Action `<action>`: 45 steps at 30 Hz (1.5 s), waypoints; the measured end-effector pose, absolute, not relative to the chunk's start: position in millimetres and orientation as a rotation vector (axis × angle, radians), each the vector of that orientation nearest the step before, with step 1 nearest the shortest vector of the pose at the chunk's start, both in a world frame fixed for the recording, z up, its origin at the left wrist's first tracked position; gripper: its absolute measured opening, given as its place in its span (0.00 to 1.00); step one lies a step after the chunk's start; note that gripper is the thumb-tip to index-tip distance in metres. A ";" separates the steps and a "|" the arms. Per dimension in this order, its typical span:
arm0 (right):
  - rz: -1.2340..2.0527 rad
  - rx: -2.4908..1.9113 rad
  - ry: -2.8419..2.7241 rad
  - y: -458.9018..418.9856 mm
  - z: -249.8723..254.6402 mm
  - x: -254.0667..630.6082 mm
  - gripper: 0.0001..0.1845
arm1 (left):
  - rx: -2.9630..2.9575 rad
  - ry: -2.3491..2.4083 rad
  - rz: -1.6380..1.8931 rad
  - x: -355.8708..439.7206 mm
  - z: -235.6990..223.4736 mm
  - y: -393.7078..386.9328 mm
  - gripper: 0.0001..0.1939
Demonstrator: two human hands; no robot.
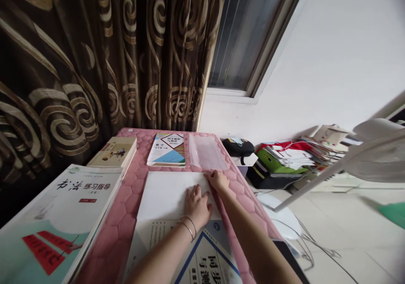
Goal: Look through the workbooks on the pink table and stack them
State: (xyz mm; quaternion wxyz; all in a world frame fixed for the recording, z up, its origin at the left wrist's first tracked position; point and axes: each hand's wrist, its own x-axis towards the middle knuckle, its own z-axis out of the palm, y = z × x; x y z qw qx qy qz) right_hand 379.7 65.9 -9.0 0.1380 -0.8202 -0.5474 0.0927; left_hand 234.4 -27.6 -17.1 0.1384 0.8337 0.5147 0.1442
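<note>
A white sheet (164, 193) lies over the far part of a workbook (190, 267) with a blue-lined cover. Whether the sheet is joined to the book I cannot tell. My left hand (198, 206) rests on the sheet with its fingers spread, a thin bracelet at the wrist. At the sheet's far right corner, my right hand (218, 180) has its fingers closed on the edge. Just beyond lie a maths workbook (167, 149) and a translucent plastic cover (205, 152).
Everything lies on a pink quilted surface (126, 204). Stacks of books, one topped by a calligraphy book (63, 216), stand to the left by the curtain (152, 56). On the right are a white lamp (303, 187), a black case (238, 147), piled papers (291, 157) and loose cables.
</note>
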 end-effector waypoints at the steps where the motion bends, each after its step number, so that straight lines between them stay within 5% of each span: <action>1: 0.268 -2.386 -1.566 68.2 -8.4 377.9 0.22 | 2.418 1.485 0.414 234.0 -16.0 -26.1 0.26; 14: 0.282 -2.420 -1.566 63.1 10.2 367.7 0.25 | 2.414 1.819 0.188 93.3 -7.4 42.6 0.28; 21: 0.277 -1.964 -2.065 50.5 11.3 254.2 0.21 | 2.440 1.851 0.212 96.1 -8.3 38.4 0.27; 25: 0.425 -1.739 -2.266 42.9 -7.9 208.9 0.30 | 2.430 1.834 0.158 94.2 -9.2 40.2 0.28; 36: 0.244 -2.214 -2.064 31.9 -18.1 317.7 0.33 | 2.261 2.104 0.189 74.0 -12.3 36.9 0.35; 45: 0.249 -2.323 -1.999 38.9 -12.8 302.6 0.36 | 2.202 2.166 0.167 65.3 -2.9 33.4 0.33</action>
